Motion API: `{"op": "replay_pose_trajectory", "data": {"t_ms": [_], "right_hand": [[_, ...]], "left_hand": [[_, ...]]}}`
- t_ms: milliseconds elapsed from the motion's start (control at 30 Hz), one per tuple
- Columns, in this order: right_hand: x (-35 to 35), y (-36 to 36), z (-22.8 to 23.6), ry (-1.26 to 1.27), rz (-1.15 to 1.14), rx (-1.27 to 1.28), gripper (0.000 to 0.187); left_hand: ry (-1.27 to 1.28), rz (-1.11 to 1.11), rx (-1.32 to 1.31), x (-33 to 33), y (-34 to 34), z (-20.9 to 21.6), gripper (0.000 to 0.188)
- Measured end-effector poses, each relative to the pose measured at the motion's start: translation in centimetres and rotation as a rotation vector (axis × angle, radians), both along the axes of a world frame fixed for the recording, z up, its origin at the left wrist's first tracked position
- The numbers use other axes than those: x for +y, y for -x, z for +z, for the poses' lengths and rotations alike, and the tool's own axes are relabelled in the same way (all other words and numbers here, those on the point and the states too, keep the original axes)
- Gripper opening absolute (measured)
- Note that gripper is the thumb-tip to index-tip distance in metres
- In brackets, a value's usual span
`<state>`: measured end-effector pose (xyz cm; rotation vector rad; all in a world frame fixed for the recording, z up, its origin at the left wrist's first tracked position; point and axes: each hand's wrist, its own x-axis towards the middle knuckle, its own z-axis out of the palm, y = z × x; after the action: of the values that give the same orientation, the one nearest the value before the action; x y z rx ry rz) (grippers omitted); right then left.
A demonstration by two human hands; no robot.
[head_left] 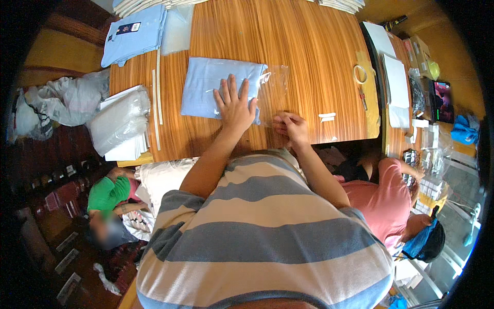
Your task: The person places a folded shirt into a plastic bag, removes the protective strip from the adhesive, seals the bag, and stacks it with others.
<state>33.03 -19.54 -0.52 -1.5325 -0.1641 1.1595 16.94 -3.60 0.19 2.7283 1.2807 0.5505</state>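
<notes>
A folded light-blue garment [200, 85] lies on the wooden table, inside a clear plastic bag [275, 82] whose loose end stretches off to the right. My left hand [236, 109] rests flat on the garment with its fingers spread. Close to the bag's lower right corner, my right hand [294, 130] is closed, its fingers curled together just above the table's near edge. Whatever those fingers may pinch is too small or hidden to make out.
Light-blue folded garments [131, 36] lie at the far left beside flat clear bags [176, 33]. Plastic packs [121, 116] stand at the left edge. A tape roll [360, 74] lies on the right. People sit on both sides, one in green [108, 191], one in pink [381, 198].
</notes>
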Motion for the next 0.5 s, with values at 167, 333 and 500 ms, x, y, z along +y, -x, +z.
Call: {"op": "replay_pose_trajectory", "data": {"t_ms": [167, 333, 500], "right_hand": [[1.0, -3.2, 6.8, -0.108, 0.242, -1.193, 0.019], [4.7, -6.2, 6.9, -0.282, 0.931, -1.427, 0.027], [3.5, -9.3, 4.6, -0.188, 1.18, -1.556, 0.03]], "left_hand": [[0.046, -0.212, 0.079, 1.5, 1.4, 0.3, 0.066], [0.104, -0.571, 0.191, 5.1, 2.0, 2.9, 0.063], [0.12, -0.557, 0.287, 3.3, -3.0, 5.2, 0.056]]}}
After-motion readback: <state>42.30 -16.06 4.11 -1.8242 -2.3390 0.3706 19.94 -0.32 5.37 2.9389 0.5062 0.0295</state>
